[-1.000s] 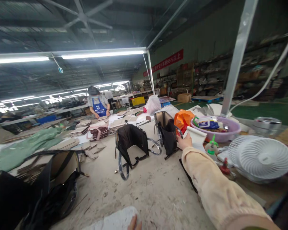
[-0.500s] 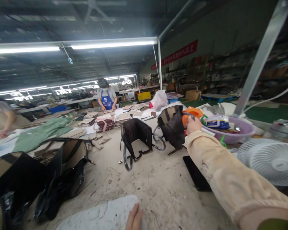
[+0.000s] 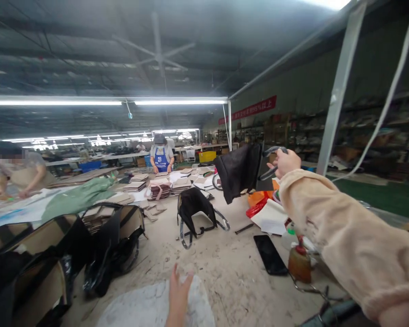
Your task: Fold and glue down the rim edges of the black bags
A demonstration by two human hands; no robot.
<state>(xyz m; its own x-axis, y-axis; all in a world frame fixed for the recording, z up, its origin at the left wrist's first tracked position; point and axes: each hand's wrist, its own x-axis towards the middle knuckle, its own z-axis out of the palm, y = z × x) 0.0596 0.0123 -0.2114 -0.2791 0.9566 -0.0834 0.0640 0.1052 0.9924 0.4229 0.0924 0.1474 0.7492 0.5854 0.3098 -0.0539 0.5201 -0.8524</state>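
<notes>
My right hand [image 3: 286,162], in a cream sleeve, is closed on the wrapped handle of a black bag [image 3: 238,171], which hangs tilted above the table at centre right. My left hand [image 3: 179,290] has its fingers apart and holds nothing; it is over a pale slab [image 3: 150,304] at the near edge. A second black bag [image 3: 196,208] with plastic-wrapped handles rests on the table [image 3: 221,268] in front of it. More black bags [image 3: 112,236] with tan insides lie together at the left.
A dark phone [image 3: 270,254] and a brown bottle [image 3: 300,262] are at the right, by orange and red plastic [image 3: 259,202]. Stacked brown pieces [image 3: 135,184] and green cloth [image 3: 78,197] lie farther back. Two people stand across the tables. A metal post [image 3: 342,91] rises at the right.
The black bag at the right has been lifted off the table by its handle in my right hand. My left hand has come further into view, fingers spread. The view has shifted.
</notes>
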